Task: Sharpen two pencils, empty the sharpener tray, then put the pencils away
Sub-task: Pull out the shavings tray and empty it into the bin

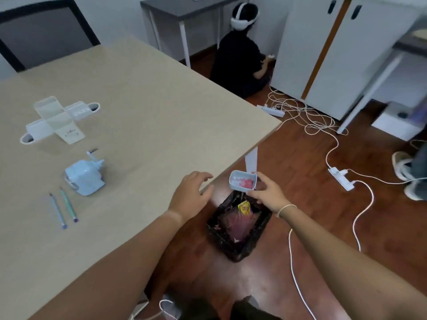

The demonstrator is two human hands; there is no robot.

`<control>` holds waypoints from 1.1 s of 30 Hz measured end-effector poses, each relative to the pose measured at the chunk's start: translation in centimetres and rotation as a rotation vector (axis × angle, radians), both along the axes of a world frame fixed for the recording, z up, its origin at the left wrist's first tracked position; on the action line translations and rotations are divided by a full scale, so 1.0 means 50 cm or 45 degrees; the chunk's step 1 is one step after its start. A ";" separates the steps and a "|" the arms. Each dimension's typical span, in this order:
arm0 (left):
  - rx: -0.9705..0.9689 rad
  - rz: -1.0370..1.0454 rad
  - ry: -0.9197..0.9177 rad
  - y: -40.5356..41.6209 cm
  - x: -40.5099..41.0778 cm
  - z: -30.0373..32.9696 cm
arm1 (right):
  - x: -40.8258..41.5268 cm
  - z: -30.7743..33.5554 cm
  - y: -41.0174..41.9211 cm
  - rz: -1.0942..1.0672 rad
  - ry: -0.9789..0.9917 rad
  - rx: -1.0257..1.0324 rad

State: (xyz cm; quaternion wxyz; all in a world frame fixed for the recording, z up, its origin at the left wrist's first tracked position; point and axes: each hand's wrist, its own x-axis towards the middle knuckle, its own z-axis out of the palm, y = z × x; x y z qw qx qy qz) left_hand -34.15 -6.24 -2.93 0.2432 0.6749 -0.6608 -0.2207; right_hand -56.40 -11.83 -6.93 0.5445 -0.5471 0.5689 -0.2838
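Here, nearest you, the bin (239,227) sits on the floor just off the table (143,116) edge. Your right hand (265,192) pinches the tray (243,180), upright with pink shavings still in it, above the bin's far rim; tipping it toward you should drop them in. Your left hand (191,195) rests open on the table edge, holding nothing. Further left lie the pencils (63,207), points away from you, beside the sharpener (84,179).

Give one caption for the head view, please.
Right hand holds sharpener tray above bin; two pencils lie on table.
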 end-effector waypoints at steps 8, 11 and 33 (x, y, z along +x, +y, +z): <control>0.360 -0.057 0.082 0.024 -0.134 -0.141 | -0.138 -0.115 0.054 -0.166 0.069 0.052; 0.527 0.058 0.127 0.030 -0.130 -0.218 | -0.149 -0.183 0.070 -0.151 0.152 0.107; 0.879 0.637 0.450 -0.066 0.008 -0.864 | -0.015 -0.769 0.034 0.246 0.479 0.065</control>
